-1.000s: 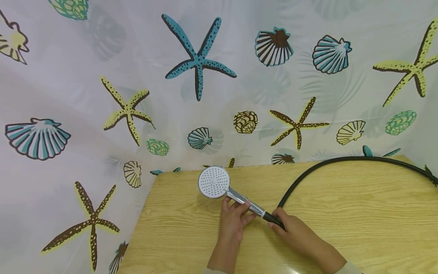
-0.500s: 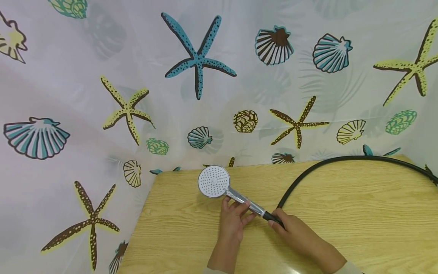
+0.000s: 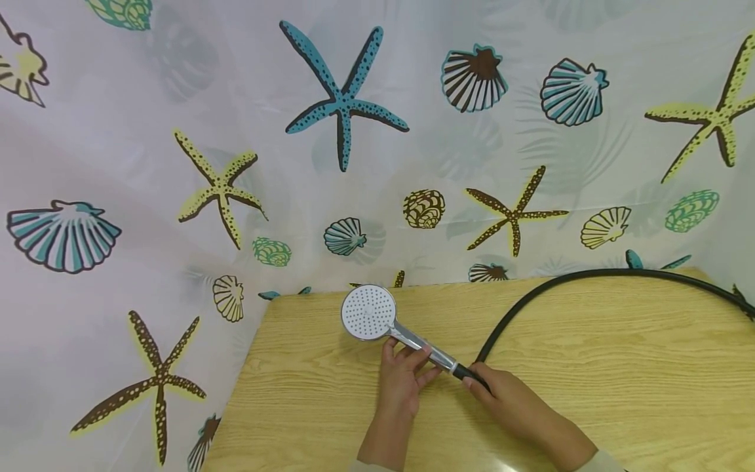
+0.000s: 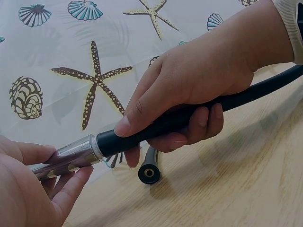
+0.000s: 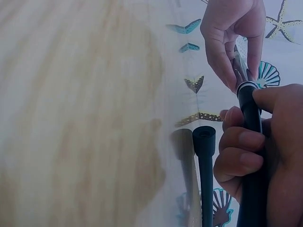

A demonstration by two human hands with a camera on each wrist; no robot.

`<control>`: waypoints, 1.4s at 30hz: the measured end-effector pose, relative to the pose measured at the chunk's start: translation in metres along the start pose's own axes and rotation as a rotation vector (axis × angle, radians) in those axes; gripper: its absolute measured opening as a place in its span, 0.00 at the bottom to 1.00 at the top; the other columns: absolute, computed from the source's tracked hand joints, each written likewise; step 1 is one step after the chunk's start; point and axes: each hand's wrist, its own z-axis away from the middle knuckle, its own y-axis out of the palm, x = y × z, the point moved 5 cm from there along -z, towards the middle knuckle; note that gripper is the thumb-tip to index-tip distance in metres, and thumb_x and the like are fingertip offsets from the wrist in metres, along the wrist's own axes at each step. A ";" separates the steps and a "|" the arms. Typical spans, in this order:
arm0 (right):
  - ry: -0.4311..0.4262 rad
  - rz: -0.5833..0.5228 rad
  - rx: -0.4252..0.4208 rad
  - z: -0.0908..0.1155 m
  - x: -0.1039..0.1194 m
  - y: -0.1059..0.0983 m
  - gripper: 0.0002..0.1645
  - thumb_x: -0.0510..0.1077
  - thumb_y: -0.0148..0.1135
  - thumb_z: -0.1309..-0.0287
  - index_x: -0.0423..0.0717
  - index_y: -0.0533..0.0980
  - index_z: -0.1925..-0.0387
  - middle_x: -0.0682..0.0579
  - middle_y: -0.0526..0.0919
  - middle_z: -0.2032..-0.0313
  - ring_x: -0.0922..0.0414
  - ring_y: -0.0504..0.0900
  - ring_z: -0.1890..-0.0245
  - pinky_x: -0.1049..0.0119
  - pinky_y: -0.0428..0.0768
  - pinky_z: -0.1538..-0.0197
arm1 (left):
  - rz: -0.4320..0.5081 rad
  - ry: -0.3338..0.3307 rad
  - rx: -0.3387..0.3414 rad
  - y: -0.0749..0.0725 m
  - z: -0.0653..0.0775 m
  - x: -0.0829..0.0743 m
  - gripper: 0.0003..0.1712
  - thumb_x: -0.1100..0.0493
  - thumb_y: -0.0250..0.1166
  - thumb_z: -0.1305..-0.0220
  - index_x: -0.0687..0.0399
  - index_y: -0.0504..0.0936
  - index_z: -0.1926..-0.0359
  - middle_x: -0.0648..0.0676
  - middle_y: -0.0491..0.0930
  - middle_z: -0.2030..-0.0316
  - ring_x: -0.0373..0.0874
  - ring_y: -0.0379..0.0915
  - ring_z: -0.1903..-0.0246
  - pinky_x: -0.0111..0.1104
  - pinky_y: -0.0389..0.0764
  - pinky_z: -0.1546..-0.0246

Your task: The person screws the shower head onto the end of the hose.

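From the head, a round shower head (image 3: 368, 313) over the wooden table (image 3: 307, 393), its handle (image 3: 441, 359) pinched by the left hand (image 3: 398, 383), a black hose (image 3: 619, 273) gripped by the right hand (image 3: 507, 396). From the left wrist, handle between left thumb and bent fingers, touching the hose. From the right wrist, hose deep inside tightly curled right fingers, thumb along it
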 end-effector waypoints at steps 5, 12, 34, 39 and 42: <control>0.005 -0.010 -0.012 -0.001 0.000 -0.001 0.17 0.57 0.51 0.25 0.51 0.72 0.47 0.61 0.72 0.75 0.67 0.68 0.78 0.72 0.71 0.77 | 0.000 -0.002 -0.002 0.001 0.001 0.000 0.42 0.66 0.70 0.39 0.50 0.60 0.29 0.63 0.75 0.42 0.47 0.82 0.53 0.46 0.89 0.51; -0.012 -0.004 -0.012 0.000 -0.001 -0.001 0.14 0.56 0.53 0.26 0.52 0.67 0.50 0.61 0.72 0.75 0.67 0.67 0.79 0.72 0.70 0.78 | 0.002 -0.005 -0.007 0.000 0.000 0.000 0.43 0.66 0.71 0.39 0.51 0.59 0.28 0.61 0.76 0.43 0.46 0.83 0.53 0.45 0.89 0.51; -0.027 -0.008 -0.015 -0.001 -0.002 0.000 0.16 0.59 0.48 0.24 0.53 0.68 0.50 0.61 0.70 0.76 0.68 0.65 0.80 0.72 0.70 0.78 | 0.007 -0.003 -0.007 0.001 0.000 0.000 0.41 0.67 0.70 0.38 0.51 0.60 0.29 0.57 0.77 0.49 0.45 0.83 0.55 0.45 0.89 0.52; -0.021 -0.002 -0.023 -0.001 -0.001 0.000 0.16 0.59 0.47 0.24 0.52 0.70 0.51 0.62 0.70 0.77 0.68 0.65 0.80 0.72 0.70 0.79 | 0.005 -0.004 -0.002 0.001 -0.001 0.002 0.42 0.66 0.70 0.38 0.51 0.59 0.28 0.57 0.77 0.49 0.44 0.83 0.55 0.45 0.89 0.52; -0.011 -0.004 -0.019 0.000 -0.001 0.000 0.17 0.59 0.47 0.23 0.51 0.70 0.50 0.61 0.69 0.77 0.68 0.64 0.81 0.72 0.69 0.79 | 0.009 -0.005 -0.003 0.000 -0.001 0.003 0.41 0.67 0.70 0.38 0.51 0.60 0.28 0.57 0.77 0.48 0.45 0.83 0.55 0.45 0.89 0.52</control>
